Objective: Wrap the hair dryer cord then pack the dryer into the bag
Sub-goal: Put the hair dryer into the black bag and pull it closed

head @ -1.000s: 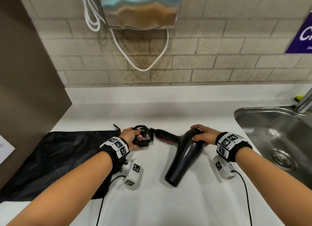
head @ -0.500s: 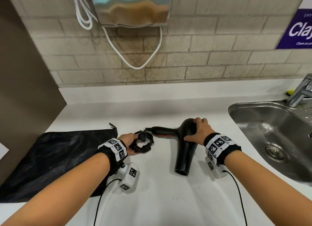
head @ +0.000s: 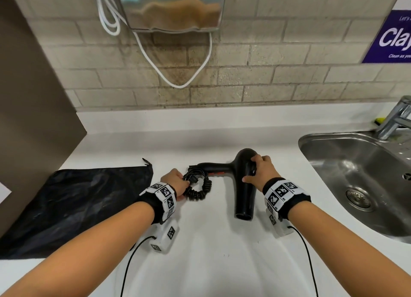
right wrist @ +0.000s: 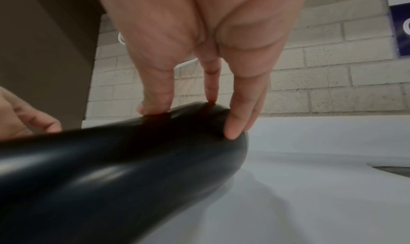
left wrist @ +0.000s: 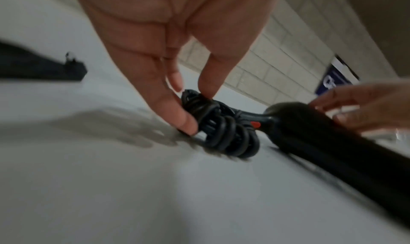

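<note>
The black hair dryer (head: 244, 196) lies on the white counter (head: 211, 263), nozzle towards me and handle pointing left. My right hand (head: 258, 170) grips its rounded rear end; in the right wrist view the thumb and fingers (right wrist: 233, 125) straddle the dryer (right wrist: 111, 160). The coiled black cord (head: 200, 190) sits bundled at the handle's end. My left hand (head: 175, 181) pinches that cord (left wrist: 228, 135) between thumb and fingertips (left wrist: 186, 123). A flat black bag (head: 77, 203) lies on the counter to the left of my left hand.
A steel sink (head: 355, 174) with a faucet (head: 395, 119) is set into the counter at the right. A brown panel (head: 33, 96) walls off the left side. On the brick wall hang a metal dispenser (head: 173, 8), a looping white cable (head: 178, 81) and a purple sign (head: 391, 36).
My right hand has swung the dryer so its nozzle went from slanting lower left to pointing straight at me. My left hand has kept hold of the coiled cord.
</note>
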